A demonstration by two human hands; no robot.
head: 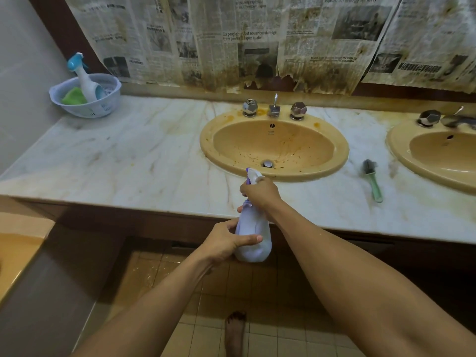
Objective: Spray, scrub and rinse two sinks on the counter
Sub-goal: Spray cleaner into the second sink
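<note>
Bare foot (pixel 234 331) on tile floor, nearest. Above it, left hand (pixel 226 243) is wrapped round the body of the white spray bottle (pixel 253 244), thumb across the front. The bottle is held upright in the air, just off the near edge of the marble counter (pixel 128 155). Right hand (pixel 260 194) is clamped on the neck and trigger head, nozzle pointing far toward the centre sink (pixel 207 140). No mist visible, so whether the trigger is being squeezed cannot be told. Judged step: spraying, first sink. The bowl is flecked with brown dirt and stained round the taps (pixel 274 109), so nothing looks cleaned yet. Next move calls for aiming the nozzle down into the bowl and pumping to cover wall, rim and tap base. Green-handled brush (pixel 372 181) lies on the counter between this sink and the second sink (pixel 398 148) at right, ready for scrubbing. Far left: basket (pixel 113 85) holding another spray bottle (pixel 86 78) and a green cloth (pixel 73 97). Stained newspaper (pixel 231 34) covers the far wall.
</note>
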